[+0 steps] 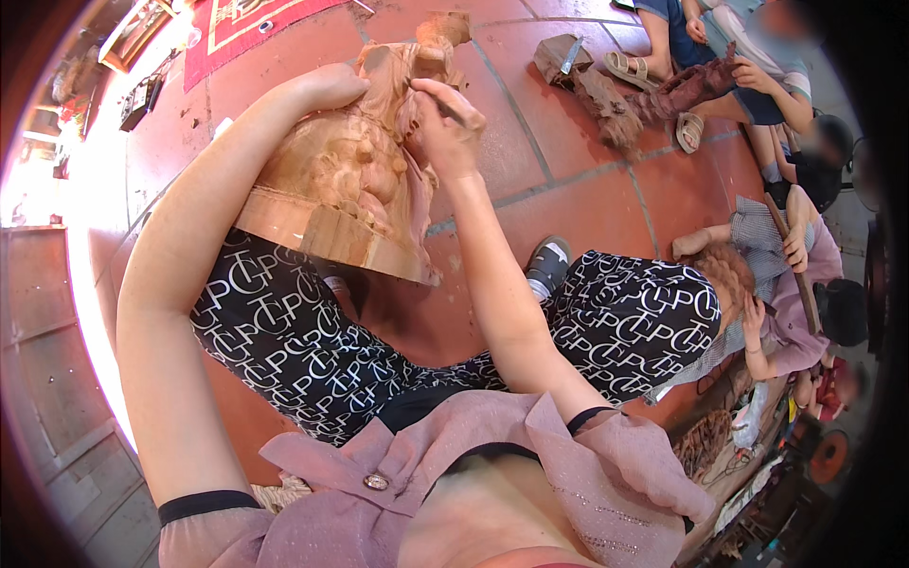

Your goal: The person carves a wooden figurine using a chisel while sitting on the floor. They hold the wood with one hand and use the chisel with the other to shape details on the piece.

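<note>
A pale brown wood carving [346,161] with rounded, deeply cut relief and a flat sawn base leans tilted in front of me, its base against my left leg. My left hand [337,87] grips the far left side of the carving, with its fingertips hidden behind the wood. Against the carving's upper right side, my right hand [447,128] is closed, the fingers bent and pressed to the surface. Something small and dark shows between those fingers, too little of it to name.
Red floor tiles [587,213] lie around the carving. At the far right, a person in sandals sits by a dark, rough wood carving [620,109]. Nearer on the right, another person holds a stick [795,270] beside a brown carved piece [727,275]. A red rug [256,33] lies far left.
</note>
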The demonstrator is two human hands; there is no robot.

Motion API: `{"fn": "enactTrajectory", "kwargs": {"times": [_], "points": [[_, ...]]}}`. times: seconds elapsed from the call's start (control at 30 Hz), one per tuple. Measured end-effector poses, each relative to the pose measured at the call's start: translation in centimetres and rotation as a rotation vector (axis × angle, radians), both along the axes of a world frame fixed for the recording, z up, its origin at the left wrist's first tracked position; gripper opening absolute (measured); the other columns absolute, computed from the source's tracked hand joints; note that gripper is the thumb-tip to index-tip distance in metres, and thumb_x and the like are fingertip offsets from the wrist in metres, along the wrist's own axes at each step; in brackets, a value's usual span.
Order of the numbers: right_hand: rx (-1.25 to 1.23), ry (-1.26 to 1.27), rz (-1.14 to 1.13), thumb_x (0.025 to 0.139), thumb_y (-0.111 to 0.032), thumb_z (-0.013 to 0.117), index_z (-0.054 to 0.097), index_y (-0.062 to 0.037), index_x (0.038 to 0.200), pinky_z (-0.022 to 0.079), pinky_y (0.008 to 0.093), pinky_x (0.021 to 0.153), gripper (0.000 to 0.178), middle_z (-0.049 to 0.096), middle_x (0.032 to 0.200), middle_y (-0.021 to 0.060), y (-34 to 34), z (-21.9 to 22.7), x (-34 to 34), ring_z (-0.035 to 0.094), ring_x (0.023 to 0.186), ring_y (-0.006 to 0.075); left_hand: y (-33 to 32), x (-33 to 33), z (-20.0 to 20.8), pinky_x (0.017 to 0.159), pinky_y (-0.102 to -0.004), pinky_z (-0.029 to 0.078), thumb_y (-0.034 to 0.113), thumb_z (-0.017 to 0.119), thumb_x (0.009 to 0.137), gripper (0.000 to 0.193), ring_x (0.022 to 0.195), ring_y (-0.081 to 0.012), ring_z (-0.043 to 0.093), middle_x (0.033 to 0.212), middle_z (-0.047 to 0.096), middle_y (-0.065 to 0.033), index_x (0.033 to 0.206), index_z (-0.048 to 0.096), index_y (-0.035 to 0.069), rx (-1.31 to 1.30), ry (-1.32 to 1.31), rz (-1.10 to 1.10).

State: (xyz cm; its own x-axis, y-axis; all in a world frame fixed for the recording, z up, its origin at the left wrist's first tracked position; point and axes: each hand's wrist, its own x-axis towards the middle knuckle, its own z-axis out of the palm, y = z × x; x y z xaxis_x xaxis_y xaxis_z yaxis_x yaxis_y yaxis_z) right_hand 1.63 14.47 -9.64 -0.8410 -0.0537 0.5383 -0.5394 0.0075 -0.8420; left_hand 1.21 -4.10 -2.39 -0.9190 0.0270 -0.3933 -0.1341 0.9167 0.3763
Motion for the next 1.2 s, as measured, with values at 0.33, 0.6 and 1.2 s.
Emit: {"fn": "enactTrajectory", "kwargs": {"times": [0.33,0.6,1.2], "points": [[0.012,-0.004,0.049,0.077,-0.003,0.062,0.064,-0.0019,0.085,0.050,0.0301,0.065,0.008,0.065,0.082,0.0145,0.0,0.6,0.5,0.064,0.075,0.0228,-2.7,-0.7,-2.9,0.059,-0.0389,0.041,0.034,0.041,0.083,0.043,0.057,-0.0260,0.051,0.060,0.054,-0.0150,0.063,0.057,0.000,0.002,0.127,-0.021],[0.130,0.093,0.048,0.078,-0.003,0.062,0.067,-0.0059,0.089,0.048,0.0242,0.059,0.012,0.068,0.083,0.0056,-0.9,-0.2,3.3,0.062,0.070,0.0119,-2.8,-0.8,-2.5,0.057,-0.0356,0.041,0.035,0.043,0.082,0.043,0.058,-0.0215,0.050,0.060,0.053,-0.0124,0.062,0.055,0.000,-0.005,0.033,0.025],[0.103,0.079,-0.022,0.078,-0.002,0.058,0.064,-0.0051,0.085,0.049,0.0326,0.063,0.009,0.065,0.079,0.0122,-0.5,-0.5,-0.2,0.063,0.073,0.0245,-2.3,-0.7,-2.8,0.058,-0.0366,0.042,0.034,0.043,0.084,0.043,0.057,-0.0213,0.051,0.061,0.054,-0.0127,0.066,0.056,-0.003,-0.014,0.039,-0.027]]}}
